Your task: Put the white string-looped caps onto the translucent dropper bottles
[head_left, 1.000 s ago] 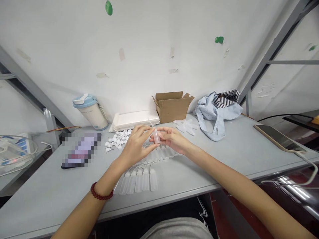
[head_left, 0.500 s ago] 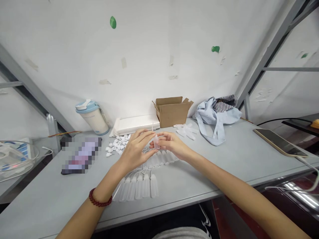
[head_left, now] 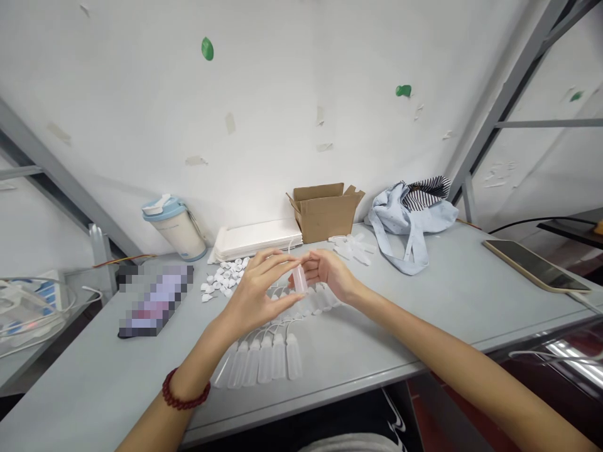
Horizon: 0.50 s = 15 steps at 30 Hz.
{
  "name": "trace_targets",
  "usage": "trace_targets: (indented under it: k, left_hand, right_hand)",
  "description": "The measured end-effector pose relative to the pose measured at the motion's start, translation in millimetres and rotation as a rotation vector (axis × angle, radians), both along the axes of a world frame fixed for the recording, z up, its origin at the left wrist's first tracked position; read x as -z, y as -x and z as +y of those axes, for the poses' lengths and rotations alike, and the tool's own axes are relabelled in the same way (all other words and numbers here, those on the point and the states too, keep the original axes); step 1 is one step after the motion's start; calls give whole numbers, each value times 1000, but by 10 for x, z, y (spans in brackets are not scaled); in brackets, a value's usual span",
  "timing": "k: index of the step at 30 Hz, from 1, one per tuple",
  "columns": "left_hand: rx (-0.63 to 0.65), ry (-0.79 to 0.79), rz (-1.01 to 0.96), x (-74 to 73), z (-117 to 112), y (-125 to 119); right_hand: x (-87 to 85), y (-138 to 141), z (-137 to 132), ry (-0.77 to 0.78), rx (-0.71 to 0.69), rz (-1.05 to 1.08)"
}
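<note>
A small translucent squeeze bottle (head_left: 300,280) is held upright, slightly tilted, above the table. My left hand (head_left: 257,289) grips it, thumb near its base and fingertips by its top. My right hand (head_left: 332,274) is curled at the bottle's upper right side, its fingertips touching the top; part of those fingers is hidden behind the bottle. A thin pale nozzle tube rises above the fingers. Below the hands, several similar bottles with bent tubes lie in a front row (head_left: 266,358) and a back row (head_left: 318,298), the latter partly covered.
Loose white nozzle caps (head_left: 226,276) lie left of my hands. Behind are a stack of white sheets (head_left: 259,238), a cardboard box (head_left: 327,216) and more bottles (head_left: 352,248). A tumbler (head_left: 176,229), a blue cloth bag (head_left: 407,220) and a phone (head_left: 532,267) stand farther out.
My right hand's fingers have shifted from around the bottle's side up to its top. The bottle now shows more fully in my left hand. The view has shifted slightly.
</note>
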<state>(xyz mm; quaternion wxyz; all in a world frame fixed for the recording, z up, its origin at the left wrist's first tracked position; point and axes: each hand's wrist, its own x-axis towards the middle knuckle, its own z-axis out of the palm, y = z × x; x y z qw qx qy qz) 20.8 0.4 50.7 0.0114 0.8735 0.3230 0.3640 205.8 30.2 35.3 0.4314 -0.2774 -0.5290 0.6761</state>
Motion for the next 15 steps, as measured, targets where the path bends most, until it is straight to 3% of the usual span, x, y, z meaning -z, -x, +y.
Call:
trace_targets:
  k: [6,11,15]
  left_hand:
    - [133,290,201,-131,-291,28]
    - [201,509,259,-51,-552,41]
    - [210,599,281,14,-605,42]
  right_hand:
    - [-63,-92,71,-89,340,-38]
    - [-86,-149,108,-163,413,-44]
    - [-89,-133,89,-204,421,-69]
